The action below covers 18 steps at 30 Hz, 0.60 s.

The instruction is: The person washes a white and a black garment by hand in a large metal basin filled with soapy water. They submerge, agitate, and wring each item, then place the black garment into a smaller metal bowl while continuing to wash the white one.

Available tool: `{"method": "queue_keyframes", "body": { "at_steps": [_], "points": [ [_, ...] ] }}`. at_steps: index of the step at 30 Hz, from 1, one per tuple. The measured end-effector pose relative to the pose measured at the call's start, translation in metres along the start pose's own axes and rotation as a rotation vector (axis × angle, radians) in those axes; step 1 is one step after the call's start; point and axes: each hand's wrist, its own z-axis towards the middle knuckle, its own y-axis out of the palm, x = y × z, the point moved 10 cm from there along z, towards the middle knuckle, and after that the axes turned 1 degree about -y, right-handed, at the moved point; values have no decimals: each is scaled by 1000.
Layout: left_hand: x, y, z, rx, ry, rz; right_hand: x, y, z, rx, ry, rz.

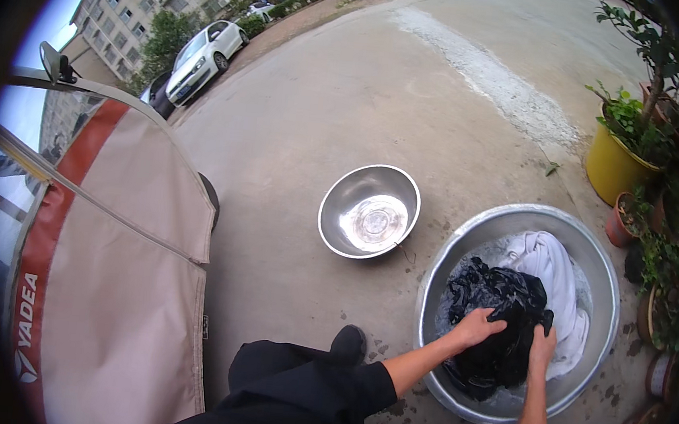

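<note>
A large round metal tub with soapy water stands on the ground at the lower right. In it lie a wet black cloth garment and, beside it towards the right, a white cloth. My left hand grips the black garment near its middle, the fingers partly hidden by the fabric. Close by on the right, my right hand holds a bunched edge of the same garment. Both hands are over the tub. A smaller metal basin, with no cloth in it, sits up and left of the tub.
A covered YADEA vehicle stands at the left. Potted plants, among them a yellow pot and a small reddish pot, line the right side. A white car is parked farther off. My dark shoe is left of the tub.
</note>
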Motion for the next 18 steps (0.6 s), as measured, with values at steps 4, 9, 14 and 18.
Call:
{"method": "queue_keyframes", "body": {
  "at_steps": [4,9,14,18],
  "points": [
    [8,-23,-10,332,144,851,-5,27,-15,-168,-395,-386],
    [-41,3,6,234,110,1029,5,67,-37,-261,-388,-599],
    [-75,5,40,134,74,1066,37,88,-10,-214,-332,-969],
    [-83,8,55,49,6,1203,63,84,14,-117,-222,-1055]
  ]
}}
